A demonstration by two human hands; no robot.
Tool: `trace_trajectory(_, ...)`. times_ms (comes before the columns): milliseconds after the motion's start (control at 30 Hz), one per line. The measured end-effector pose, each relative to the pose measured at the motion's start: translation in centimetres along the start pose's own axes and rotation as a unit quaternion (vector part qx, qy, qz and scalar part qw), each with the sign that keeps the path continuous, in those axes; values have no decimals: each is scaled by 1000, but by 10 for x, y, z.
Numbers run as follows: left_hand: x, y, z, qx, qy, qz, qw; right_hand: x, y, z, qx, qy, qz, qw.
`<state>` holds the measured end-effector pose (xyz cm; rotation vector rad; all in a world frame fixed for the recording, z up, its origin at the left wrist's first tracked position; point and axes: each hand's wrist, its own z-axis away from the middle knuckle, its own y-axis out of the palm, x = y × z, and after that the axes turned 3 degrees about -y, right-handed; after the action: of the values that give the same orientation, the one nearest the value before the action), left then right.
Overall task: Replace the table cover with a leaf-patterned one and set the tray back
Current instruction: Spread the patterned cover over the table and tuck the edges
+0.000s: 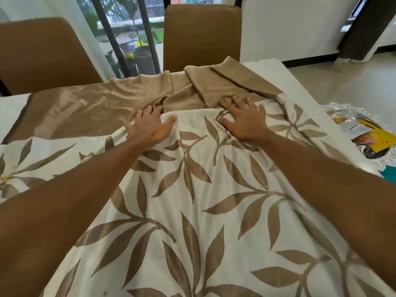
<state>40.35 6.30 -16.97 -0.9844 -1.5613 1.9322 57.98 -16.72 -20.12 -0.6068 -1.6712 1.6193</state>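
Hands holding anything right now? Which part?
Left hand pinches a fold of the leaf-patterned cover where print meets its brown border; right hand only presses there, fingers spread.

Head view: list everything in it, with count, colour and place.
leaf-patterned cover: one, cream with tan leaves and a tan border, spread over the table, far edge bunched
table: one, white, bare at the far right corner
chairs: two, brown, far side
tray: one, silvery, on lace, right of the table
packets: yellow, count unclear, on the tray
plant pot: one, dark, outside the window
hands: two, bare, on the cover's far part; left hand, right hand
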Motion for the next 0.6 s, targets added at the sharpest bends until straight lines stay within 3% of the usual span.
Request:
trace_trajectory(67, 10, 0, -18, 33, -46, 2, 998, -22, -7, -9, 0, 19, 6, 1000)
trace_trajectory(367, 25, -23, -80, 34, -64, 83, 994, -60, -16, -34, -21, 65, 7, 998)
trace_trajectory(500, 37, -13, -75, 25, -49, -9, 998, -66, -17, -39, -23, 73, -4, 997)
trace_trajectory(600, 39, -2, -69, 26, -57, -54, 997, -67, -17, -38, -94, 53, -32, 994)
